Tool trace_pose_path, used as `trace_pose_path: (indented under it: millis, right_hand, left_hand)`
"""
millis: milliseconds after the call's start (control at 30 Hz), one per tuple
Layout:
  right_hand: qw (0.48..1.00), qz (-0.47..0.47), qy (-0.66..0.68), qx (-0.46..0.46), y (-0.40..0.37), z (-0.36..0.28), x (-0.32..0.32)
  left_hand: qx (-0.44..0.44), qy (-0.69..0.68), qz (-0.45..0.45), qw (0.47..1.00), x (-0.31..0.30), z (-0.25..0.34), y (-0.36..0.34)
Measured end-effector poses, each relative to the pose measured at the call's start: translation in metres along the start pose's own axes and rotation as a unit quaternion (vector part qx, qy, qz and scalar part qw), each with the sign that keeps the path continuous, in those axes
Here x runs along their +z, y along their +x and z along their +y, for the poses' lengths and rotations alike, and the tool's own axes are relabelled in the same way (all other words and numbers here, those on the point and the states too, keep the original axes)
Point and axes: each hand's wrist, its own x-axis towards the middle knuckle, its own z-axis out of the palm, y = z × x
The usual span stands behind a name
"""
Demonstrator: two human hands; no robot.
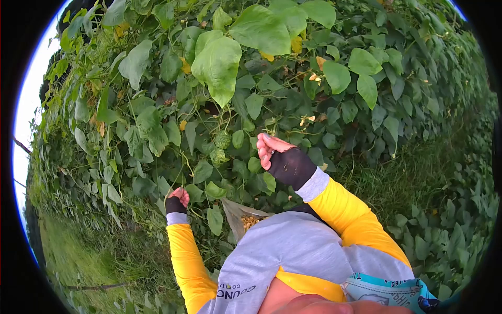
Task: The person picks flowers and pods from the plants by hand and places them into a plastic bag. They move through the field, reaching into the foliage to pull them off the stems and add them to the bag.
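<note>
My right hand (280,158), in a dark fingerless glove, is raised in front of the leafy climbing vines (217,65). Its fingers are curled in and the thumb is pressed to them; I cannot tell what is in the pinch. Just left of it hang two small bumpy green fruits (222,139). Lower down on the left, my left hand (179,199), also gloved, is closed among the leaves beside a thin green stem. Pale flowers (307,121) show above and right of my right hand. Between my arms is a whitish bag (234,218) with yellowish pieces inside.
Dense foliage forms a wall ahead. Grass (68,251) lies at the lower left, and more grass (402,172) grows on the right. Leafy low plants (439,246) stand at the lower right. A thin branch (94,287) lies on the grass at the bottom left.
</note>
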Motion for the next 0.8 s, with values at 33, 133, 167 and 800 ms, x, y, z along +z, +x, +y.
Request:
trace_pose_path:
  millis: [33, 133, 167, 800]
  right_hand:
    - [1.0, -0.007, -0.025, 0.008, -0.004, 0.002, 0.002]
    - [0.984, 0.001, -0.18, 0.006, -0.017, 0.014, 0.007]
    - [0.97, -0.016, -0.244, 0.003, -0.015, 0.022, 0.001]
    - [0.613, -0.16, -0.699, -0.333, -0.011, -0.035, -0.036]
  left_hand:
    - [0.01, 0.006, 0.002, 1.0, 0.003, -0.001, -0.009]
    - [0.046, 0.082, -0.013, 0.995, 0.01, 0.002, -0.035]
    - [0.062, 0.115, -0.001, 0.991, 0.012, 0.001, -0.038]
    - [0.197, 0.363, -0.059, 0.909, 0.122, 0.022, -0.192]
